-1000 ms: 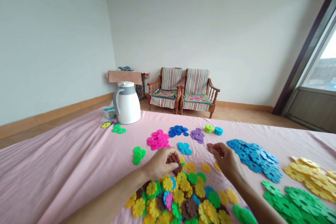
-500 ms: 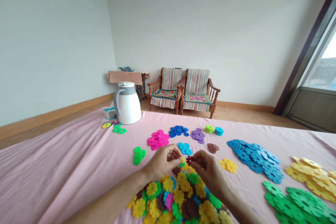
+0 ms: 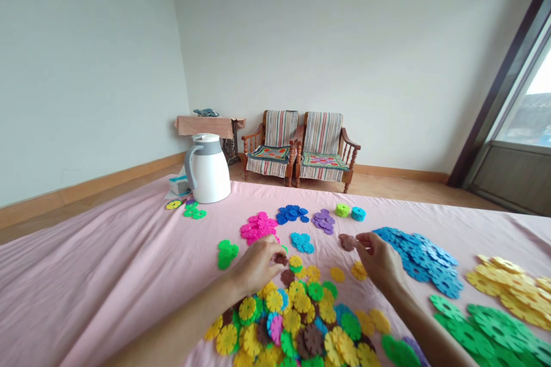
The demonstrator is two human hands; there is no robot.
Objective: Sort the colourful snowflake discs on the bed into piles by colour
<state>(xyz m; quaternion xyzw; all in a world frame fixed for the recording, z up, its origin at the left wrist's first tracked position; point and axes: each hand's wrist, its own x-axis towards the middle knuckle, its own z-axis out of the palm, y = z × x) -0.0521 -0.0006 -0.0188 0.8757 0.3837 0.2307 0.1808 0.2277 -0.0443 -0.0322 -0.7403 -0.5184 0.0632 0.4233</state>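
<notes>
My left hand (image 3: pixel 259 264) hovers at the far edge of a mixed heap of plastic snowflake discs (image 3: pixel 293 321). Its fingers are closed on a brown disc (image 3: pixel 280 260), and a bit of green shows at the fingertips. To the right, my right hand (image 3: pixel 381 258) reaches to the small brown pile (image 3: pixel 346 242), thumb and fingers pinched on a brown disc at its right edge. Part of that disc is hidden by the fingers. Below the right hand lie a few yellow discs (image 3: pixel 359 270).
Sorted piles surround the heap: pink (image 3: pixel 259 227), dark blue (image 3: pixel 291 214), purple (image 3: pixel 323 221), light blue (image 3: pixel 302 242) and green (image 3: pixel 227 254). Larger blue (image 3: pixel 417 261), yellow (image 3: pixel 503 281) and green discs (image 3: pixel 495 332) lie right. A white jug (image 3: pixel 210 172) stands at the back left.
My right hand has moved right and away from me, carrying a brown disc from the heap to the brown pile. My left hand has shifted slightly left, now with a brown disc.
</notes>
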